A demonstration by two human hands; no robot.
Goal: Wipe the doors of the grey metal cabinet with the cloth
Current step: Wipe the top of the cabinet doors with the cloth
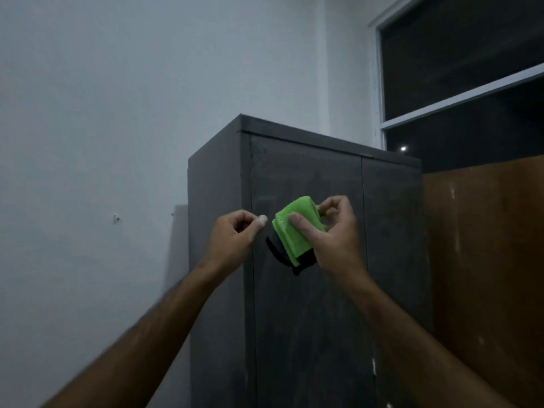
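A pale wall [117, 113] is backing the grey metal cabinet [309, 319], its two doors closed. Beside it a brown wooden panel [485, 260] is standing under a dark window [459, 69]. The right hand [332, 240] is gripping the folded green cloth [294, 228] in front of the left door, thumb on top. The left hand [235, 237] is curling its fingers just beside the cloth, holding nothing.

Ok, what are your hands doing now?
Right hand grips folded green cloth. Left hand curled, empty. Grey cabinet doors shut, nothing blocking.
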